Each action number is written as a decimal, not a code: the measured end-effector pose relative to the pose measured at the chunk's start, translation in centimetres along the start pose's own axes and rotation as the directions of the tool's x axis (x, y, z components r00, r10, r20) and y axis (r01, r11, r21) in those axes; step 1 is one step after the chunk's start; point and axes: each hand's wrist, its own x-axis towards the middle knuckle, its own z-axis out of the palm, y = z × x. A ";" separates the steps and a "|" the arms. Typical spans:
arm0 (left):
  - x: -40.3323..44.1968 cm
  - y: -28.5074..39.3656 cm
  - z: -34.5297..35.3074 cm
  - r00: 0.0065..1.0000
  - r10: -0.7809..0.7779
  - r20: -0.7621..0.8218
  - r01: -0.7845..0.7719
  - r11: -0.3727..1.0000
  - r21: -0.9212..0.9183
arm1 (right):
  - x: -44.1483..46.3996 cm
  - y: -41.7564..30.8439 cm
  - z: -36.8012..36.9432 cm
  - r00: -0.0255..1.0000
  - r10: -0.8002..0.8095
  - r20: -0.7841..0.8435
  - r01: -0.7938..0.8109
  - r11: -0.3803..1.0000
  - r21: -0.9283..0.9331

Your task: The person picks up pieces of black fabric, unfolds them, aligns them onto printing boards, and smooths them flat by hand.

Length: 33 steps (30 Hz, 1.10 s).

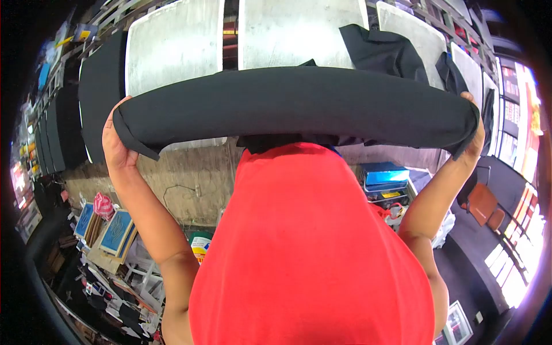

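The black cloth [293, 106] is one wide, plain piece with a matt and mostly smooth surface. It is stretched crosswise in the air, from the grip of the left hand [119, 141] at one end to the grip of the right hand [475, 129] at the other end. Its upper edge looks curved like a shallow arch. Both ends are folded over, and at each end a pointed corner hangs down below the lower edge.

over my feed i make out black cloth [299, 106], a plain red shirt [310, 241], mottled white boards [173, 49], a reddish-brown chair [485, 204].
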 end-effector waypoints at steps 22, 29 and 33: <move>1.9 16.3 2.2 0.766 0.609 0.206 -0.632 0.658 0.409 | -3.0 -14.6 6.3 0.774 -0.591 0.226 0.621 0.640 -0.452; 5.7 8.7 1.8 0.904 0.424 -0.059 -0.336 0.790 0.513 | -0.2 -5.8 6.2 0.881 -0.340 0.328 0.473 0.646 -0.600; 6.2 2.6 0.4 0.826 0.520 -0.217 -0.316 0.747 0.585 | -1.1 0.4 8.6 0.954 -0.274 0.122 0.295 0.783 -0.548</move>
